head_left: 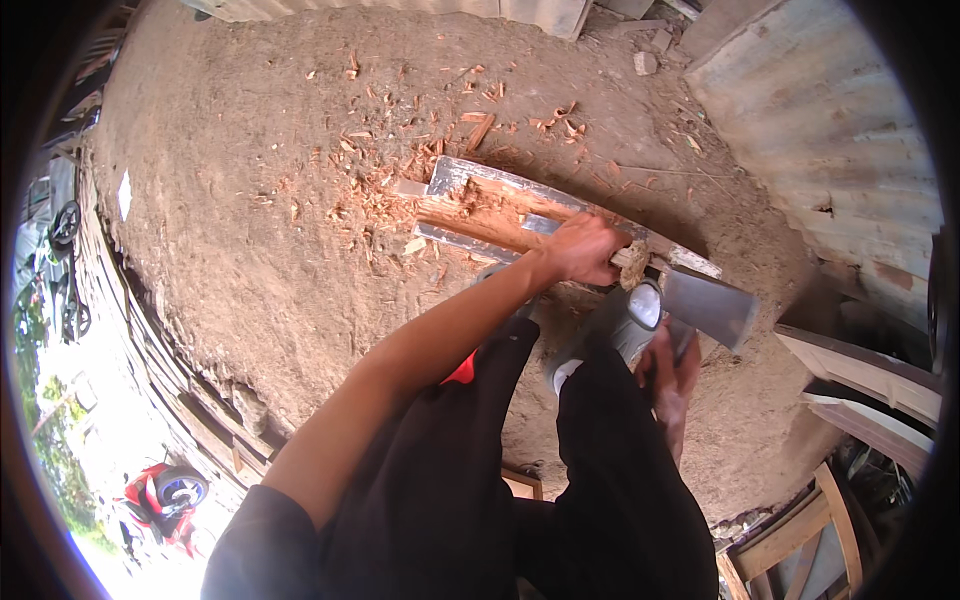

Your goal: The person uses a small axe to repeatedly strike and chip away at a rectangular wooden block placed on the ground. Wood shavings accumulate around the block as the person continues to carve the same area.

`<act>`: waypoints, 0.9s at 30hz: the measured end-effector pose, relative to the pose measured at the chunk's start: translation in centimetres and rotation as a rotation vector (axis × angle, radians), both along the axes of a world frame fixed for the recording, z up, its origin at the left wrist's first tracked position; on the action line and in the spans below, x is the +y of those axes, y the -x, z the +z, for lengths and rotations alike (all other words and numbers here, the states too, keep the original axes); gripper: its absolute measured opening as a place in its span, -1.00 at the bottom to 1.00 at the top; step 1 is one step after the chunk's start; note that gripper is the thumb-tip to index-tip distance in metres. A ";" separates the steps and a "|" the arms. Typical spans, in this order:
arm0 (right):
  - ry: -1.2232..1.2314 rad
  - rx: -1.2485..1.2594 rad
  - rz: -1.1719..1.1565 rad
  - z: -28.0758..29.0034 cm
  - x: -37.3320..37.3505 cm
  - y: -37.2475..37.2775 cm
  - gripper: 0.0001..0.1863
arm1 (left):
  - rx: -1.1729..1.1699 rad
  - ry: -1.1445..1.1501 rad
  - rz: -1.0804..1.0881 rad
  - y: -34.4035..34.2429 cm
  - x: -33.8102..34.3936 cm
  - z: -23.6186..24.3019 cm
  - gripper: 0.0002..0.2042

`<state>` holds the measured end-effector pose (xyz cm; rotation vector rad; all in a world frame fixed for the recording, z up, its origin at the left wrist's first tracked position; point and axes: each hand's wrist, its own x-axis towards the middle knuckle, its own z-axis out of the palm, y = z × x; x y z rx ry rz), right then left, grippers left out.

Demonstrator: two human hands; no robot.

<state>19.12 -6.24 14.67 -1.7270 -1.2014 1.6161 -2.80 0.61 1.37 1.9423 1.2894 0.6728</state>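
A wooden beam (480,208) lies on the dirt ground, its sides weathered grey and its reddish-brown face rough and freshly cut. My left hand (588,250) is closed around a chisel (541,224) over the beam. The chisel's flat metal blade points left along the wood, and its frayed handle end sticks out right of my fist. Low on the right, my right hand (672,375) is blurred by motion, closed on a hatchet-like tool. That tool's broad dark metal head (710,305) is just right of the chisel's handle end; its grip is mostly hidden.
My grey shoe (632,318) is close against the beam's near side. Wood chips (380,200) litter the ground left of and beyond it. Corrugated metal sheeting (820,120) stands at the right, above stacked boards (870,375). A wooden frame (800,535) lies lower right; a red motorcycle (160,495) is lower left.
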 end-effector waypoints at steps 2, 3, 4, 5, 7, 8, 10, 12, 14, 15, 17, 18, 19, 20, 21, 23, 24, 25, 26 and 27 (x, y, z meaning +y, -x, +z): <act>0.070 -0.046 0.150 -0.6 0.9 0.4 -0.79 | -0.024 -0.021 0.013 0.0 -0.2 -0.6 -0.70; 0.068 -0.034 0.158 -0.9 1.0 0.5 -0.80 | -0.034 -0.031 0.017 0.3 -0.4 -0.7 -0.72; 0.063 -0.010 0.129 -0.8 1.0 0.3 -0.79 | -0.055 -0.044 0.035 0.3 -0.5 -0.7 -0.72; 0.058 0.015 0.099 -0.4 0.9 0.2 -0.79 | -0.075 -0.056 0.053 0.3 -0.6 -0.7 -0.72; 0.038 0.064 0.052 0.0 0.8 0.1 -0.79 | -0.095 -0.058 0.053 0.3 -0.6 -0.9 -0.72; 0.026 0.092 0.035 0.1 0.7 0.1 -0.80 | -0.089 -0.044 0.037 0.3 -0.6 -1.0 -0.72; 0.027 0.123 0.012 0.3 0.9 0.2 -0.79 | -0.113 -0.062 0.008 0.3 -0.3 -0.8 -0.72; 0.055 0.119 -0.007 0.5 1.0 0.3 -0.79 | -0.181 -0.122 -0.023 -0.3 0.1 -0.3 -0.74; 0.064 0.095 0.007 0.3 1.0 0.3 -0.77 | -0.143 -0.047 -0.012 -0.9 0.6 0.4 -0.75; 0.072 0.081 0.018 0.1 0.8 0.2 -0.76 | -0.125 -0.006 -0.001 -1.2 0.7 0.6 -0.75; 0.015 0.081 0.033 -0.8 0.3 -0.2 -0.74 | -0.095 0.028 0.025 -1.3 1.2 0.4 -0.70; -0.012 0.082 0.038 -1.0 0.1 -0.2 -0.73 | -0.079 0.046 0.036 -1.4 1.3 0.4 -0.68; -0.006 0.065 0.049 -0.9 -0.1 -0.4 -0.73 | -0.032 0.048 0.001 -1.4 1.3 0.5 -0.67; 0.000 0.049 0.060 -0.6 -0.2 -0.6 -0.72 | 0.016 0.051 -0.034 -1.3 1.2 0.5 -0.67; 0.007 0.034 0.071 -0.5 -0.2 -0.6 -0.72 | 0.067 0.055 -0.069 -1.1 1.1 0.3 -0.67; -0.048 0.000 0.095 -0.6 -0.1 -1.1 -0.71 | -0.005 -0.006 -0.043 -0.7 0.6 -0.4 -0.69; -0.075 -0.020 0.105 -0.6 0.0 -1.3 -0.70 | -0.044 -0.035 -0.033 -0.7 0.5 -0.5 -0.69; -0.088 -0.012 0.072 -0.5 0.0 -1.3 -0.71 | -0.085 -0.045 -0.006 -0.7 0.4 -0.5 -0.71; -0.102 -0.005 0.040 -0.3 0.2 -1.3 -0.71 | -0.126 -0.056 0.020 -0.7 0.3 -0.6 -0.72; -0.116 0.008 0.013 -0.2 0.4 -1.0 -0.72 | -0.162 -0.067 0.053 -0.6 0.2 -0.7 -0.73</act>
